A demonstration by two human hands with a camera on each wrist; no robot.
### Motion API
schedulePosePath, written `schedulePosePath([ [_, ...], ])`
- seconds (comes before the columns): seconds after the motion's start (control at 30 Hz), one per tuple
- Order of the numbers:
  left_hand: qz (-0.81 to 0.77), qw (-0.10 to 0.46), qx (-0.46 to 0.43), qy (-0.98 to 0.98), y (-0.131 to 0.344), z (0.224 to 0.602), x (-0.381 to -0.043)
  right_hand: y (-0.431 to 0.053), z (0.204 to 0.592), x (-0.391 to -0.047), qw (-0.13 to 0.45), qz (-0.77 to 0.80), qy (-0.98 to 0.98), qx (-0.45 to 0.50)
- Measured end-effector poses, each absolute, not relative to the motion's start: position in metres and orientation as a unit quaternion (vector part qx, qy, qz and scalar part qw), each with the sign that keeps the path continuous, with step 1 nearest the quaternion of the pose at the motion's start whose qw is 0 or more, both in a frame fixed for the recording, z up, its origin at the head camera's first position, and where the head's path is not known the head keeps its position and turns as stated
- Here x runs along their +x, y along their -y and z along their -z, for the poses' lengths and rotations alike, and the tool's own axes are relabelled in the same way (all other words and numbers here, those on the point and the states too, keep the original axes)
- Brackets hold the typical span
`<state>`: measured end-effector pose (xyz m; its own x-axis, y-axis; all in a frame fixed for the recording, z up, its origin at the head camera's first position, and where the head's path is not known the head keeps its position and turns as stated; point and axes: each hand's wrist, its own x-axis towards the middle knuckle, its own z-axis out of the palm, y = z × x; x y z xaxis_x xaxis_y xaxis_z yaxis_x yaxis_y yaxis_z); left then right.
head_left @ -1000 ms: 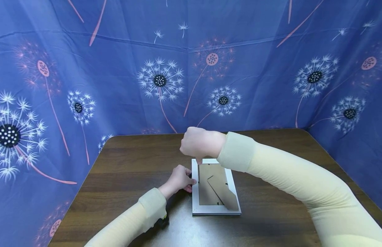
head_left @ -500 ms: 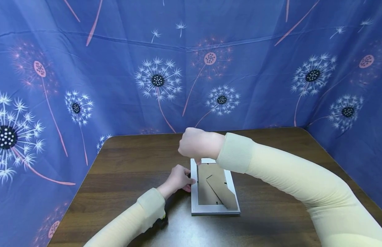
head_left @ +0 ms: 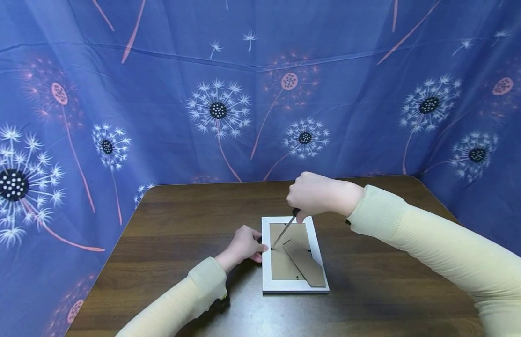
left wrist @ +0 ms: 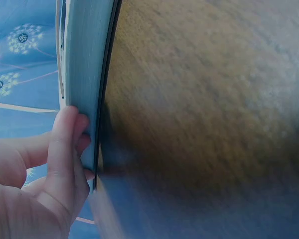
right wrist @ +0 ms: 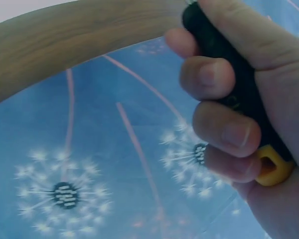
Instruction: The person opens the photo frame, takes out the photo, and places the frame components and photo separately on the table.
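A white picture frame (head_left: 266,271) lies face down, its brown backing board (head_left: 281,267) and slanted easel stand (head_left: 307,267) showing. Thumb and fingers of my left hand (head_left: 243,244) hold the frame's left edge; the left wrist view shows those fingers against the frame's side (left wrist: 84,64). My right hand (head_left: 315,194) grips a screwdriver (head_left: 284,232) above the far end of the frame. Its shaft slants down left, with the tip at a small dark tab (head_left: 272,248) on the left inner edge. In the right wrist view, fingers wrap the black screwdriver handle (right wrist: 229,69) with its yellow end.
The frame lies on a dark brown wooden table (head_left: 180,224). Behind it hangs a blue cloth (head_left: 159,93) with a dandelion print. More dark tabs, such as one at the right inner edge (head_left: 309,251), sit around the backing board.
My right hand has moved right from over the frame's far left corner, and the screwdriver shaft now shows, tilted toward the left tab. My left hand stays at the frame's edge.
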<state>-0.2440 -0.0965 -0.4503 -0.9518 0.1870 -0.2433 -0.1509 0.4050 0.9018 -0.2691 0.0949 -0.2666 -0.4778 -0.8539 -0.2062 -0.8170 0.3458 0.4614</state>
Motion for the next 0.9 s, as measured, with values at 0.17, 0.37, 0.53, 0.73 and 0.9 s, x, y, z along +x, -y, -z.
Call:
schedulePosePath([
  [0.17,-0.547,0.153,0.017,-0.823,0.094,0.450,-0.244,-0.122,0.277,-0.273,0.080,0.199,0.818,0.534],
  [0.37,-0.555,0.158,0.016,-0.817,0.094,0.448,-0.243,-0.140,0.286,-0.274,0.108,0.148,0.819,0.544],
  [0.53,-0.560,0.160,0.018,-0.813,0.094,0.448,-0.243,-0.138,0.285,-0.273,0.117,0.146,0.816,0.547],
  [0.73,-0.563,0.156,0.018,-0.812,0.095,0.450,-0.244,-0.113,0.275,-0.273,0.112,0.202,0.804,0.547],
  [0.9,-0.563,0.152,0.017,-0.812,0.096,0.451,-0.244,-0.090,0.265,-0.271,0.082,0.251,0.801,0.537],
])
